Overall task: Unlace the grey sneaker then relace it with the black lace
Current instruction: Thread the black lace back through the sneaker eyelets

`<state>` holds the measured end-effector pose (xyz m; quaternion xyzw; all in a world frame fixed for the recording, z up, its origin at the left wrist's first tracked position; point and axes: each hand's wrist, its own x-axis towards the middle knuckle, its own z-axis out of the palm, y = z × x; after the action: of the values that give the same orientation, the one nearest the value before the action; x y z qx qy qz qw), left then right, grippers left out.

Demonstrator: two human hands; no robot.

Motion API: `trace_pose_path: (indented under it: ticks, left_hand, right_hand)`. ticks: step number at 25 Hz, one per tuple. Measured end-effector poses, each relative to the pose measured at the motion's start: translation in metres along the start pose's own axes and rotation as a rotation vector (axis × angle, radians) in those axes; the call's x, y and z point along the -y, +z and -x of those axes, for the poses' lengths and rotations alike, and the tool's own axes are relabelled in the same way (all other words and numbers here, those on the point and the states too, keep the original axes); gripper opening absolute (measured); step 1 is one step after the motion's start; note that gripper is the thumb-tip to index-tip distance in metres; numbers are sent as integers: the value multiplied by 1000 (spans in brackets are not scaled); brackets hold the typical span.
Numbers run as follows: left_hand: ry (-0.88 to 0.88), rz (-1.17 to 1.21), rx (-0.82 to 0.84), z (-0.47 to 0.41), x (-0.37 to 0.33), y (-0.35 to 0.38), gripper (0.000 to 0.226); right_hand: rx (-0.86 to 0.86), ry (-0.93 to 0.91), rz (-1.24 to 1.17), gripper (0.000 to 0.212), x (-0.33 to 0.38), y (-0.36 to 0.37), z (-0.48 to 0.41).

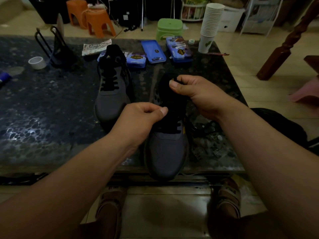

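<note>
Fingers (183,78) of left hand (141,118) & right hand (198,95) are pinching black lace (170,129) over grey sneaker (166,152); prob. relacing upper rows, next needing tip thru eyelet.

1. The bare left forearm (82,171) reaches in from the lower left.
2. The left hand (141,118) is curled with its knuckles up, the thumb pressed to the forefinger in a pinch on the black lace (174,78).
3. The bare right forearm (262,145) comes in from the lower right.
4. The right hand (195,95) sits farther out, its fingers curled, thumb and forefinger pinching the lace's end.
5. The hands are near each other but apart.
</note>
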<state>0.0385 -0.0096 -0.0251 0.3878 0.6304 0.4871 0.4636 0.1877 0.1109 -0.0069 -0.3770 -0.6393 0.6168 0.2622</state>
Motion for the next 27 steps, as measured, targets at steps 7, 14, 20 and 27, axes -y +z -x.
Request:
trace_pose_path:
  ticks: [7, 14, 20, 27]
  left_hand:
    - [-192, 175, 6, -4, 6, 15, 3]
    - [-229, 178, 43, -8, 18, 12, 4]
    - [-224, 184, 34, -4, 15, 15, 12]
    - [-44, 104, -13, 4, 15, 17, 8]
  right_hand:
    - [-111, -12, -44, 13, -3, 18, 1]
    - [-377, -88, 167, 9, -7, -3, 48]
    - [-258, -22, 276, 3, -21, 14, 69]
    - [-196, 98, 143, 11, -20, 18, 68]
